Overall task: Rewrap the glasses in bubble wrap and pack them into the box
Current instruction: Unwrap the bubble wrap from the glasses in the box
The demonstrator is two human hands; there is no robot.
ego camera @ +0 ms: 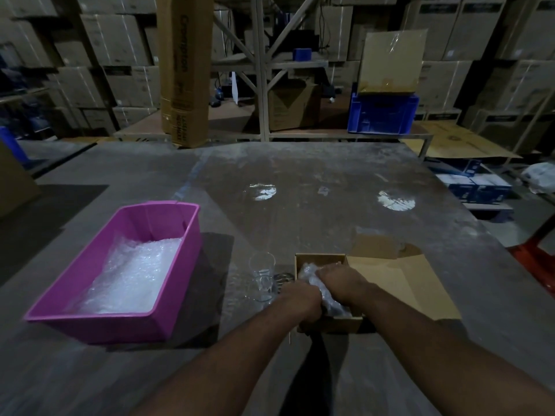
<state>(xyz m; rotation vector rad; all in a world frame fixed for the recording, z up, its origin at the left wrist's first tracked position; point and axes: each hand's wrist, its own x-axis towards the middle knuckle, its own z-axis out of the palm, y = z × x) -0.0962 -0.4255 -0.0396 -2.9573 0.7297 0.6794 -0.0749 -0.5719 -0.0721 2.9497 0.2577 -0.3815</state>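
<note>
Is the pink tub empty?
No, the pink tub holds a heap of clear bubble wrap across its bottom.

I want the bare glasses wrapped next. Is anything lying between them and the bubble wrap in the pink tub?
Nothing visible does. The bare glasses stand on the table just left of the box; only bare tabletop separates them from the pink tub holding the bubble wrap.

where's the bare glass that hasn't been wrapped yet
In the head view, the unwrapped glass stands upright on the table, low and centre, between the pink tub on its left and the cardboard box on its right.
</note>
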